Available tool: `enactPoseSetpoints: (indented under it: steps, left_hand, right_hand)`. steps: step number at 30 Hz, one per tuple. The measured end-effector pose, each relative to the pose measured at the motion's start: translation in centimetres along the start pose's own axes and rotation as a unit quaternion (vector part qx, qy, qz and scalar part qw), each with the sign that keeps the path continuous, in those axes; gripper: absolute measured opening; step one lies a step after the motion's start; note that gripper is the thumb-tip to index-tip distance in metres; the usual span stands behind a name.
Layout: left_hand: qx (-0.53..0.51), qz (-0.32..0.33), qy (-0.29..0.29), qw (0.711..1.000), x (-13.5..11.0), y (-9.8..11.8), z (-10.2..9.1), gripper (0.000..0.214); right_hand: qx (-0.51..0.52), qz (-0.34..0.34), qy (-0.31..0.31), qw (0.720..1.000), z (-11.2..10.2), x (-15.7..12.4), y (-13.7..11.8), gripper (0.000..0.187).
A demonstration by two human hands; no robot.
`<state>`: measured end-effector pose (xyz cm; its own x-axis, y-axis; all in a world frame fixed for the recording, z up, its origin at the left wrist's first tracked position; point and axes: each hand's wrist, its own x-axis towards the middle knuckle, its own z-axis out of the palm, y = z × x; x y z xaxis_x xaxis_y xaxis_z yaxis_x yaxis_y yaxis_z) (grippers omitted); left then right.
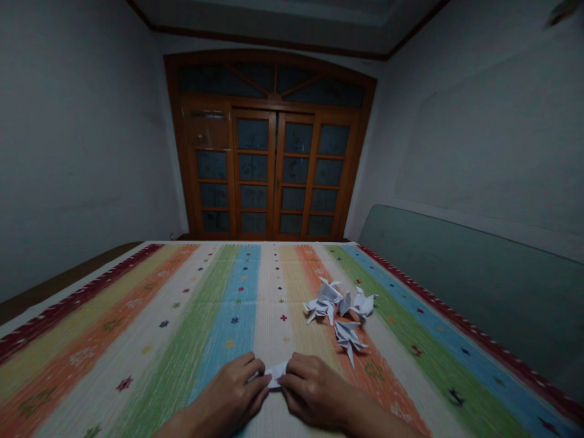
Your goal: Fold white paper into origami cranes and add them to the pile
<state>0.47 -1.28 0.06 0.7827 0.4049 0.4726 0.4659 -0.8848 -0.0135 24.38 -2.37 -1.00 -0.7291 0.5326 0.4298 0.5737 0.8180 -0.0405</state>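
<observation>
Between my two hands, low in the head view, is a small piece of folded white paper [275,373]. My left hand [239,386] pinches its left end, thumb and fingers pressed together. At the right end, my right hand [314,386] grips the paper in the same way. Both hands are close to the tablecloth, and the fingers cover much of the paper, so its full shape is hidden. Beyond my right hand lies a loose cluster of several folded white paper cranes [329,298], with one crane [350,337] nearer to me than the others.
A striped, multicoloured tablecloth [191,328] covers the table. Along the right side stands a grey-green panel or bench back [456,261]. Wooden doors with glass panes [274,170] are at the far end, between pale walls.
</observation>
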Motion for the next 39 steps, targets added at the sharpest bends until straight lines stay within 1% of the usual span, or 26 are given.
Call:
enactPoseSetpoints:
  steps: [4,7,9,10,12,14,17,21,24,27,29,31,35,37,39]
  left_hand:
    - [-0.023,-0.008,0.024,0.999,0.0,-0.1,0.5,0.013]
    - [-0.029,-0.014,0.033,0.999,0.0,-0.2,0.6,0.014]
    - [-0.038,-0.021,0.030,0.999,0.0,-0.2,0.5,0.016]
    - [-0.044,-0.026,0.027,0.998,0.0,-0.2,0.5,0.016]
    - [-0.057,-0.038,0.020,0.997,0.0,-0.3,0.3,0.014]
    - [-0.073,-0.051,0.007,0.996,0.0,-0.4,0.2,0.013]
    - [-0.110,-0.084,-0.017,0.990,0.0,-0.5,-0.2,0.015]
    - [-0.173,-0.170,-0.040,0.969,-0.1,-0.9,-0.5,0.014]
    - [-0.182,-0.222,-0.059,0.956,0.0,-1.1,-0.4,0.015]
    - [-0.156,-0.252,-0.080,0.952,0.2,-1.1,-0.3,0.015]
    - [-0.140,-0.260,-0.089,0.951,0.3,-0.9,-0.4,0.016]
    - [-0.145,-0.252,-0.096,0.952,0.3,-0.8,-0.7,0.017]
    - [-0.177,-0.243,-0.098,0.949,0.0,-0.7,-1.2,0.005]
    - [-0.183,-0.264,-0.089,0.943,-0.1,-0.8,-1.1,0.007]
    - [-0.183,-0.294,-0.082,0.934,-0.1,-1.0,-0.9,0.013]
  right_hand:
    - [0.017,0.027,0.007,0.999,-0.1,0.2,-0.2,0.007]
    - [0.066,0.079,0.011,0.995,-0.3,0.1,-0.4,0.004]
    - [0.100,0.108,0.008,0.989,-0.5,0.1,-0.5,0.013]
    - [0.108,0.115,0.002,0.987,-0.5,0.1,-0.5,0.014]
    - [0.113,0.120,-0.006,0.986,-0.4,0.2,-0.5,0.010]
    - [0.121,0.133,-0.003,0.984,-0.2,0.4,-0.5,0.011]
    - [0.146,0.177,0.027,0.973,0.3,0.6,-0.4,0.010]
    - [0.166,0.221,0.046,0.960,0.9,0.7,-0.4,0.008]
    - [0.163,0.228,0.047,0.959,1.1,0.7,-0.5,0.008]
    - [0.151,0.231,0.050,0.960,1.1,0.8,-0.6,0.008]
    - [0.148,0.231,0.049,0.960,1.1,0.8,-0.7,0.007]
    - [0.150,0.230,0.045,0.960,1.0,0.8,-0.7,0.007]
    - [0.153,0.232,0.037,0.960,0.8,0.9,-0.7,0.009]
    - [0.154,0.237,0.035,0.959,0.7,0.9,-0.7,0.010]
    - [0.157,0.245,0.032,0.956,0.6,1.0,-0.8,0.010]
